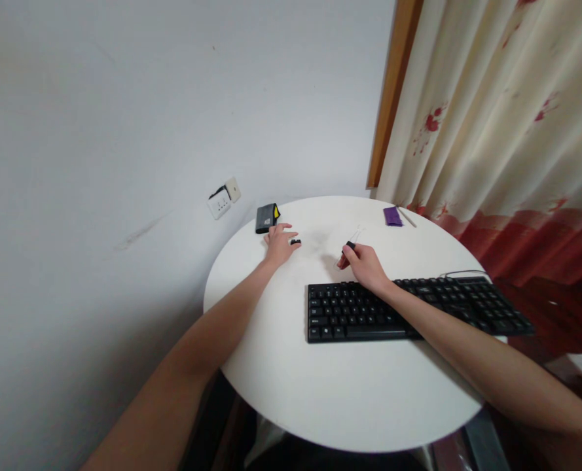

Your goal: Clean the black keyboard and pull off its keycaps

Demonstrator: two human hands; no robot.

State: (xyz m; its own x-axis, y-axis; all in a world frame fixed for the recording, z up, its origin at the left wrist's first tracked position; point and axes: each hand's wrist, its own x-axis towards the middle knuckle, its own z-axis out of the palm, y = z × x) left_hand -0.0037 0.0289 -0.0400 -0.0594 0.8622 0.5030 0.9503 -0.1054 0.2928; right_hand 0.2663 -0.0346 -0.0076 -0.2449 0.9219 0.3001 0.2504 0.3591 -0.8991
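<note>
My left hand (279, 246) rests on the left part of the white table with its fingers spread. Some small black keycaps (296, 242) lie by its thumb and fingertips; whether they touch is unclear. Above the upper edge of a black keyboard (364, 320), my right hand (364, 261) is closed on a keycap puller (351, 244) with a dark grip. Thin wires stick out from it, pointing away from me. My right wrist and forearm pass over the keyboard and hide some of its keys.
On the round white table (271, 386), a dark pouch (265, 219) with a yellow edge sits at the back left. A purple cloth (393, 216) and a pale stick (407, 217) lie at the back right. A wall socket (219, 204) and curtain (491, 131) stand beyond.
</note>
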